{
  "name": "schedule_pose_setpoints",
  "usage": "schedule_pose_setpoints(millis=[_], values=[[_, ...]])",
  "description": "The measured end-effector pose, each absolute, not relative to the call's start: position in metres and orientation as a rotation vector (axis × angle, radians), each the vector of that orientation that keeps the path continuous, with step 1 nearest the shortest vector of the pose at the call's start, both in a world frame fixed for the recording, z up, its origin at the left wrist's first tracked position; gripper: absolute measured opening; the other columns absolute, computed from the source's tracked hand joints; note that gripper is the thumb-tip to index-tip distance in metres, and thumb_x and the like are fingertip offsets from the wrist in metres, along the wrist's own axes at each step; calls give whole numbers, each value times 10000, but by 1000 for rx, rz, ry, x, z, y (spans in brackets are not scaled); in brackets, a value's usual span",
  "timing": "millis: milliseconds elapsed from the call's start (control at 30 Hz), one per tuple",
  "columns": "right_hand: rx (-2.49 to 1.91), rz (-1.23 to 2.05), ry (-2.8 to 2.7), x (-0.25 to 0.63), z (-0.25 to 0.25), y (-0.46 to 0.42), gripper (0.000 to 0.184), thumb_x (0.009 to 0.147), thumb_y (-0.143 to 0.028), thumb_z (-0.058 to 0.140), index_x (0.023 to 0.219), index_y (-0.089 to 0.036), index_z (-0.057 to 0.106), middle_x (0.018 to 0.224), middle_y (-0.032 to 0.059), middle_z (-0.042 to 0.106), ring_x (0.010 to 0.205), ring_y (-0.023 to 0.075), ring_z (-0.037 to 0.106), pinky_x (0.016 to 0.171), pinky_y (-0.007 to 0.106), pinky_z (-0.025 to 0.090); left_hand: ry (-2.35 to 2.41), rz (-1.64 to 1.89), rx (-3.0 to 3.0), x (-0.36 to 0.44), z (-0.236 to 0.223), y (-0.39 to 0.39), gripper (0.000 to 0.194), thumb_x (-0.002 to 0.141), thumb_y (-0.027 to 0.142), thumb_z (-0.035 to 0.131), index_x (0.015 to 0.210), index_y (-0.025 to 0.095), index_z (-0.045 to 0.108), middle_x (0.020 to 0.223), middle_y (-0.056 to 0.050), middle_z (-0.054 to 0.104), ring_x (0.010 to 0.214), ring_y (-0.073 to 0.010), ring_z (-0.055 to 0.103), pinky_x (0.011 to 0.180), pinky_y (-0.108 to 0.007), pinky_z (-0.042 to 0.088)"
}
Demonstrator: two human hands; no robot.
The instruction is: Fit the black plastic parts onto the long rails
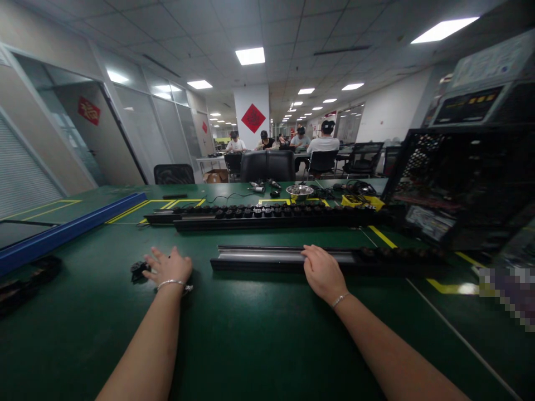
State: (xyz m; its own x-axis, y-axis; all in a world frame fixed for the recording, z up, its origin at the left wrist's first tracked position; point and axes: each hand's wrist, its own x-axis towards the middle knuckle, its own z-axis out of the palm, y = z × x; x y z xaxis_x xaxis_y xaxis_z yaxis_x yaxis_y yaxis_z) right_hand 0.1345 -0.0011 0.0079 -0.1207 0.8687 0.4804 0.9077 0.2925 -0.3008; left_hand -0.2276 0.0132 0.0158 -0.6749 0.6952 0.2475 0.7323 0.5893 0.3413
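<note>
My left hand is spread over the green table, fingers apart. Under and beside its fingertips lies a small black part; whether they touch it cannot be told. In front of me is a long black rail with a shiny metal channel and a row of black pieces at its right end. My right hand is at the middle of this rail, its fingers together and bent over the channel. The thumb is hidden.
Two longer rails filled with black pieces lie farther back. A blue beam runs along the left, with more black pieces nearby. Behind stand a metal bowl and a yellow tray. An open computer case rises at right.
</note>
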Motion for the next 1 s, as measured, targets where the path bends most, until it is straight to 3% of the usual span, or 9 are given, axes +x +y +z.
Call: schedule_pose_setpoints(millis=[167,400,700,833,1000], values=[[-1591,-90,-1994,133,9,-3,354,852,-191,347,1037,-159,648,1205,73,606,1182,205,477,1020,380,340,-2357,-800,-1444,-196,30,20,553,816,290,425,1329,86,413,1500,-196,176,1387,-351,92,1081,-514,231],[-1593,-95,-2006,133,9,-1,358,852,-197,347,1048,-148,643,1203,76,606,1180,208,475,1023,373,331,-1745,-713,-2212,-98,26,14,417,857,242,388,1248,161,510,1489,-74,287,1389,-209,170,1125,-392,215],[-1626,-182,-1921,136,6,1,348,817,-209,384,1053,-151,633,1184,86,613,1191,230,452,1028,412,307,-1664,-560,-2400,-66,4,5,463,934,368,248,1303,200,472,1403,-62,440,1316,-223,346,1101,-434,240],[-1753,-331,-1744,152,6,3,385,787,-226,407,1115,-148,592,1256,107,556,1269,274,347,1049,509,229,-1657,-585,-2377,-66,5,6,448,930,372,275,1294,205,477,1373,-58,477,1287,-212,384,1088,-410,267],[-1902,-449,-1529,175,6,8,483,777,-252,400,1224,-91,489,1335,151,461,1318,305,247,1043,531,217,-1712,-681,-2297,-59,4,7,400,912,371,342,1234,212,517,1299,-50,545,1242,-214,428,1066,-416,294]])
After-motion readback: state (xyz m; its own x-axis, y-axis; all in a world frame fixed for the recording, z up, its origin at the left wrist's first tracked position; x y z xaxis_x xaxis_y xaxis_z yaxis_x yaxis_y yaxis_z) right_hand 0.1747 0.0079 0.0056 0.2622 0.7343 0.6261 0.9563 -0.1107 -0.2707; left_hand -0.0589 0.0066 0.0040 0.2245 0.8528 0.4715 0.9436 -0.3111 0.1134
